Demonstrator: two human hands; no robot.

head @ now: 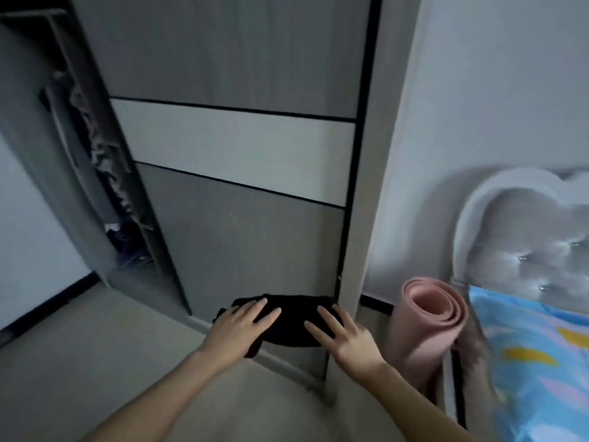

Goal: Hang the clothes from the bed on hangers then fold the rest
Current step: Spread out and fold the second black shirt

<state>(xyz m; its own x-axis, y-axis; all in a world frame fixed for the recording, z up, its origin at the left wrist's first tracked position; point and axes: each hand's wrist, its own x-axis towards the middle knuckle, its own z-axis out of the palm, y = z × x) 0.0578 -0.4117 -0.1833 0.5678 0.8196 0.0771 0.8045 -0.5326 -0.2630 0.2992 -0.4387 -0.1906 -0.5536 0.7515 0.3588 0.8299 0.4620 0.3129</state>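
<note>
1. The left hand (237, 327) lies flat on the left end of a folded black garment (293, 323), fingers straight and spread; its thumb is hidden under the cloth.
2. The right hand (345, 338) lies the same way on the right end, fingers straight and splayed, not curled; a corner of the cloth hangs down below the left palm.
3. The garment is up between the two hands, in front of the lower panel of the wardrobe's sliding door (239, 234); whether it touches the door cannot be told.
4. Below the hands runs the door's floor track (287, 368); the wardrobe's corner post stands just right of the right hand.
5. A rolled pink mat (427, 320) stands upright near the right hand, between the wardrobe and the bed (535, 362); the padded headboard (526, 237) rises behind it.
6. To the left the wardrobe stands open, with hanging clothes (102, 161) inside.
7. Bare floor (95, 362) spreads on the left, below the arms.
</note>
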